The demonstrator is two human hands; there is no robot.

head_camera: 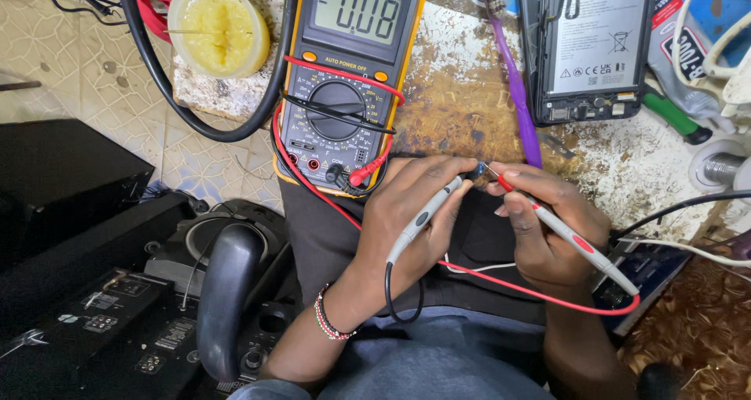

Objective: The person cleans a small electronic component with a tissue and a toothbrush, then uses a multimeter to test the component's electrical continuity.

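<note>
L hand [407, 212] fingers clamped on grey probe [426, 214] | R hand [547, 224] fingers clamped on red probe [559, 229] | both tips meet at small blue part [478, 167] btwn fingertips, over counter [454, 102] edge | beyond: yellow multimeter [344, 79] w/ leads, purple toothbrush [512, 79], opened phone [587, 48], yellow paste tub [219, 28] far L
</note>
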